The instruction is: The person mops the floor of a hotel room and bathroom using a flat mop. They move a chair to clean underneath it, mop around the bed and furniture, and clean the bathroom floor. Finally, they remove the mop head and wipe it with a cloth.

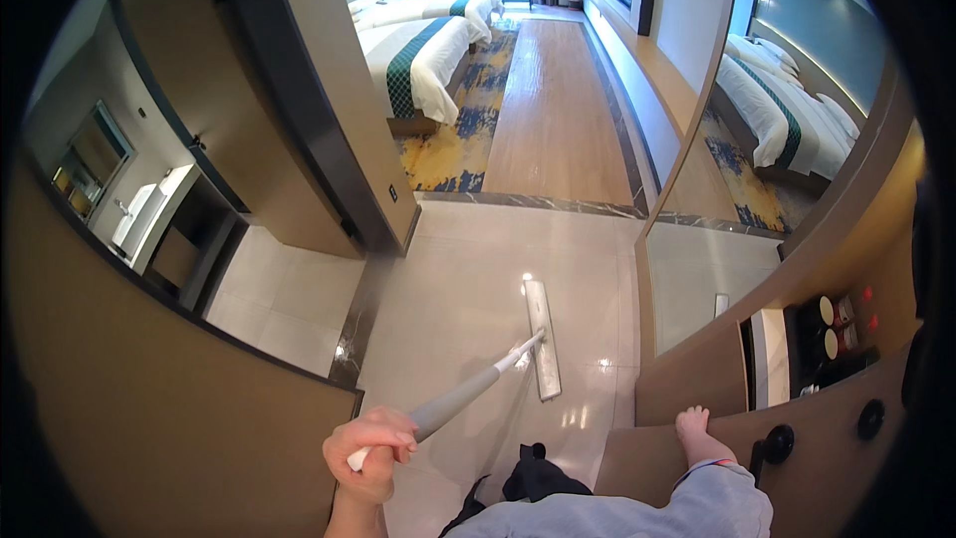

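Note:
My left hand (pixel 373 452) is wrapped around the upper end of a flat mop's grey and white handle (pixel 459 397). The handle slants forward to a long, narrow mop head (pixel 543 344), which lies on the glossy tile floor (pixel 455 291). On the right, my right hand (pixel 694 424) has its fingers curled over the edge of a brown door (pixel 665 456). A black door handle (pixel 777 447) sits just right of that wrist. Below, part of a dark garment or shoe shows under my grey clothing.
A bathroom doorway with a washbasin (pixel 138 217) opens on the left. A dark stone strip (pixel 538 203) borders the wood floor (pixel 567 112) and patterned carpet (pixel 455 142). Beds (pixel 441 71) stand beyond. A tall mirror (pixel 717 269) and a shelf with cups (pixel 827 344) line the right.

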The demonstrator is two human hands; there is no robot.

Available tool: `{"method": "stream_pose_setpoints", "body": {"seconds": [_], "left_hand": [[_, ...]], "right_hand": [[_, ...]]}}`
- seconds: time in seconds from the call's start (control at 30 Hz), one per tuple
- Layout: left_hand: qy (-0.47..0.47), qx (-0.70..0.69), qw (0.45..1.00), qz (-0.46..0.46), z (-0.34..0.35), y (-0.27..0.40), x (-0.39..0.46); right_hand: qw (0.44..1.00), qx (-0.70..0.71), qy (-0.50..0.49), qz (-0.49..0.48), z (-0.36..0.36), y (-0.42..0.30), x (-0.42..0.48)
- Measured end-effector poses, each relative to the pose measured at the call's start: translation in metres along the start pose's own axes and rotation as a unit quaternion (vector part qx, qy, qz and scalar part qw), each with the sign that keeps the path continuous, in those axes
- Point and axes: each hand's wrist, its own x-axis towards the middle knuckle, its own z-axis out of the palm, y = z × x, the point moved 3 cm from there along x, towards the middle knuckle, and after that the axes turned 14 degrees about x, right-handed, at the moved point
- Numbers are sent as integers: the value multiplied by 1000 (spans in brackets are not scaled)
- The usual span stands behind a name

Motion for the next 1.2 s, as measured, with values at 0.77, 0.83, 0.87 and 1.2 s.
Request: {"method": "stream_pose_setpoints", "body": {"seconds": [0.77,0.83,0.87,1.2], "left_hand": [[-51,49,997,8,-31,50,-134],[-59,55,997,-21,-55,71,-157],[-38,64,997,-23,-69,84,-173],[94,224,970,-7,-247,313,-430]], "right_hand": [[499,802,-275,177,35,-436,90],[562,766,-259,175,46,-450,59],[592,746,-252,173,57,-458,37],[775,532,-339,41,259,-564,-297]]}}
